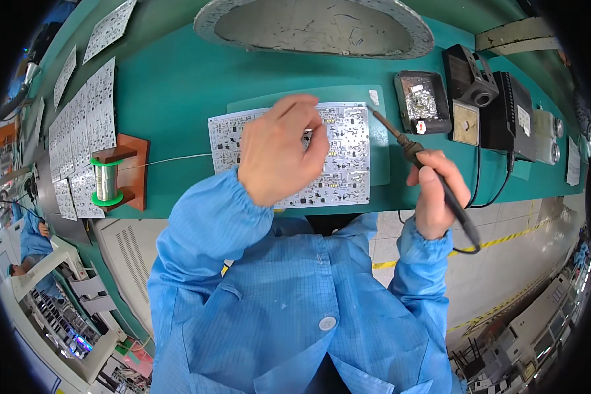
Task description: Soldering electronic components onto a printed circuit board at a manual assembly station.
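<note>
A white printed circuit board (345, 157) full of small components lies on a pale green mat (381, 161). Above its middle hovers my left hand (279, 151), thumb and fingers curled together in a pinch. Thin solder wire (177, 159) runs from a green-flanged spool (106, 182) on a brown stand (135, 172) towards this hand; its end is hidden by the fingers. My right hand (438, 197), right of the board, grips a soldering iron (410, 148) like a pen. The iron's tip points up and left, close to the board's upper right corner; whether it touches cannot be told.
A dark tray of solder scraps (421, 98), a tip-cleaning pad holder (466, 123) and a black soldering station (511, 118) stand at the right. More circuit boards (85, 118) lie at the left. A large grey hood (315, 29) overhangs the far edge. Small bottles (546, 134) stand far right.
</note>
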Motion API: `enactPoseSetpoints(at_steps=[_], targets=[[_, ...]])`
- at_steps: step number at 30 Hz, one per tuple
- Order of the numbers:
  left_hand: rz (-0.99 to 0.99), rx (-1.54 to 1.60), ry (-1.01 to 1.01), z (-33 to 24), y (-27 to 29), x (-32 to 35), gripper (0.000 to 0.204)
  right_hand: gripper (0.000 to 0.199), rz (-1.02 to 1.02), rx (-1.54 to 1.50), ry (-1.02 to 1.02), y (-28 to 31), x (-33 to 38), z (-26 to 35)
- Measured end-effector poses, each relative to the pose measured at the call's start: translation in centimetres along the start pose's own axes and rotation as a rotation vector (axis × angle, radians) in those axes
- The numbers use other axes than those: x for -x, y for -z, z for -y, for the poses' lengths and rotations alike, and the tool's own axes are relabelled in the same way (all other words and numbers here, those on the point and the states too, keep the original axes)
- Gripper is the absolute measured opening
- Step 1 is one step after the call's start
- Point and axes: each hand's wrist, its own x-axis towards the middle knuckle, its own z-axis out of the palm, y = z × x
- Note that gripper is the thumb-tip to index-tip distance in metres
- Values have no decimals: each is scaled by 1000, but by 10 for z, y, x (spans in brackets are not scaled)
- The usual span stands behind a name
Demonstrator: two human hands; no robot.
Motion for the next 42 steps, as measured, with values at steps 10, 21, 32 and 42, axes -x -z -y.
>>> enactPoseSetpoints(at_steps=[10,21,32,42], targets=[[76,23,54,5,-6,-10,4,21,25,-94,-282,-6,-25,4],[66,-23,14,9,-11,-10,4,18,28,-131,-309,-6,-34,3],[-115,-25,57,5,30,9,4,22,-61,-103,-294,0,-18,4],[-439,179,428,57,65,70,7,30,-220,460,20,2,32,-28]])
